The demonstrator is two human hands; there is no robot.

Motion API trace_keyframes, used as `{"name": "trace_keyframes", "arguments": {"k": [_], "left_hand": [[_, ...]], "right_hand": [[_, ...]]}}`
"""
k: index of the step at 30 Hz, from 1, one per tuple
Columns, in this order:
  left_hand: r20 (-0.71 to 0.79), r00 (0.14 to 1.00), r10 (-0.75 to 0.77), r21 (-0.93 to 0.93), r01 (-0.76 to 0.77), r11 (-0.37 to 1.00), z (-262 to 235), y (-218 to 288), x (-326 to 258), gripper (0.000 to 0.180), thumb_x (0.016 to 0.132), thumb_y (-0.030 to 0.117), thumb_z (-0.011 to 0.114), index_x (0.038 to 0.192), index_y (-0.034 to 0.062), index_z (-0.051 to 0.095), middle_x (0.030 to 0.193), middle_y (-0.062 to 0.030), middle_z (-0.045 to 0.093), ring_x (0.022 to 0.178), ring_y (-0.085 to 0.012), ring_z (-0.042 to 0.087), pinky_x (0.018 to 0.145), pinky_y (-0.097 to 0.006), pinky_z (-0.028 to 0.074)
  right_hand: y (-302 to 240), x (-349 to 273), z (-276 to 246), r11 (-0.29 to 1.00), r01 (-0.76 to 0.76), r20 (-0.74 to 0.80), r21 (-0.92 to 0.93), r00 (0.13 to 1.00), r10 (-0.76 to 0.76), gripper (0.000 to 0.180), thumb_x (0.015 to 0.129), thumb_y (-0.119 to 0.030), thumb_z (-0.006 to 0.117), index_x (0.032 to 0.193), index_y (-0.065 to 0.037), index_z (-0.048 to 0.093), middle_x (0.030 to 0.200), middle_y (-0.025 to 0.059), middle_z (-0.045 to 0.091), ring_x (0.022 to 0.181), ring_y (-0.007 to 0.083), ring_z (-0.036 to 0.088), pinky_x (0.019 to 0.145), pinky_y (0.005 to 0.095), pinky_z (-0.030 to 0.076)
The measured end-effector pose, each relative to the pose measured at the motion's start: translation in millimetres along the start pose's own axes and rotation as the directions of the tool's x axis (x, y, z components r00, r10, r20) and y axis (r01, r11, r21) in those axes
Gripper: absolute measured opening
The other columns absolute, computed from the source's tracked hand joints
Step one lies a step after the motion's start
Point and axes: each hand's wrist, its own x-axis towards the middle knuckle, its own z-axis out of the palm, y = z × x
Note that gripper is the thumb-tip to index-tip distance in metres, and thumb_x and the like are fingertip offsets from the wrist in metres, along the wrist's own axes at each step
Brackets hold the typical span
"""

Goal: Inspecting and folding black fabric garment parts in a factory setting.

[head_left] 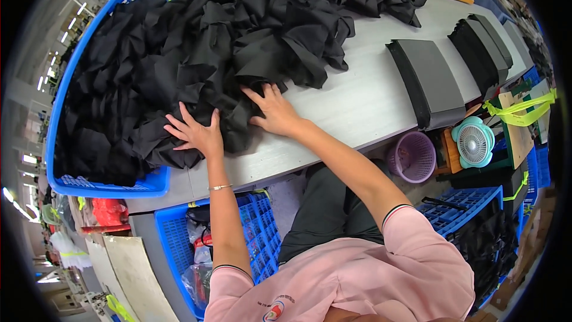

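Observation:
A large heap of black fabric pieces (196, 53) fills a blue basket (59, 101) on the left and spills across the pale table (357, 92). My left hand (199, 134) lies on the near side of the heap with its fingers spread. A little to its right, my right hand (274, 110) touches the heap's edge, fingers also apart. Neither hand grips a piece. The cloth under the fingertips is crumpled, and single pieces are hard to tell apart.
Stacks of dark flat panels (429, 77) stand on the table's right. Below the table edge are a purple basket (412, 156), a small teal fan (475, 142) and a blue crate (173, 232) holding plastic bags. Another blue basket (471, 209) with black cloth stands at my right.

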Motion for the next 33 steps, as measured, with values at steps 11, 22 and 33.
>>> {"name": "trace_keyframes", "arguments": {"k": [11,22,33], "left_hand": [[-0.151,0.988,0.025,-0.203,-0.055,0.978,-30.1,-25.7,-67.0,0.098,0.081,0.036,0.08,0.157,0.0109,0.025,0.164,-0.0194,0.015,0.151,-0.0419,0.012,0.116,-0.063,0.013],[-0.109,0.992,0.068,-0.367,-0.104,0.924,-91.3,-0.8,-153.5,0.074,0.089,0.011,0.068,0.151,-0.0013,0.03,0.162,-0.0233,0.02,0.15,-0.043,0.013,0.12,-0.054,0.014],[0.032,0.803,0.595,-0.857,-0.284,0.429,-82.8,129.2,-184.7,0.06,0.077,0.008,0.079,0.132,0.0018,0.055,0.144,-0.0169,0.051,0.137,-0.0352,0.043,0.114,-0.045,0.031]], "right_hand": [[47.6,-72.9,-81.6,0.992,-0.126,-0.554,0.008,0.825,0.109,0.038,0.085,-0.004,0.066,0.121,-0.014,0.061,0.126,0.0187,0.053,0.108,0.0387,0.057,0.086,0.0465,0.048],[89.7,-55.5,-124.8,0.983,-0.128,-0.797,0.132,0.576,0.182,0.016,0.095,-0.015,0.064,0.096,0.001,0.062,0.091,0.0154,0.064,0.082,0.0337,0.062,0.075,0.0385,0.049],[28.1,-224.7,-137.5,0.923,-0.313,-0.595,0.223,0.707,0.383,0.011,0.096,-0.007,0.062,0.096,0.003,0.061,0.083,0.0136,0.061,0.072,0.024,0.058,0.069,0.0319,0.047]]}}
